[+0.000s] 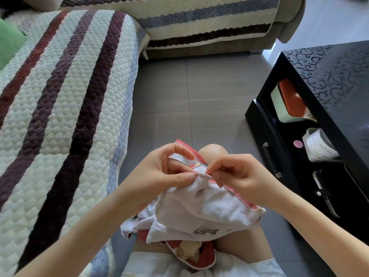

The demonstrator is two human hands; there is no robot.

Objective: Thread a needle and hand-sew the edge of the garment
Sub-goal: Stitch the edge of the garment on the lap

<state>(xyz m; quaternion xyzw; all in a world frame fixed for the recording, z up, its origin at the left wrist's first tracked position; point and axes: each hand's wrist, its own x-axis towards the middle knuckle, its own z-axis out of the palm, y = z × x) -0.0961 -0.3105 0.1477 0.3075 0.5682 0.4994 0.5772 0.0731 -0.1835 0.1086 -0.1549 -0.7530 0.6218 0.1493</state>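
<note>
A small white garment [199, 212] with a red stitched edge lies bunched over my lap and knee. My left hand [167, 166] pinches a fold of its edge between thumb and fingers. Just to the right, my right hand [233, 172] has thumb and forefinger pressed together at the same fold, where a thin needle [207, 168] barely shows. The thread is too fine to see.
A sofa with a striped quilted cover [65, 108] runs along my left. A black table [329, 108] stands at my right, its shelf holding a white and orange box [289, 100], a jar [319, 146] and scissors [327, 198]. Grey floor tiles lie ahead.
</note>
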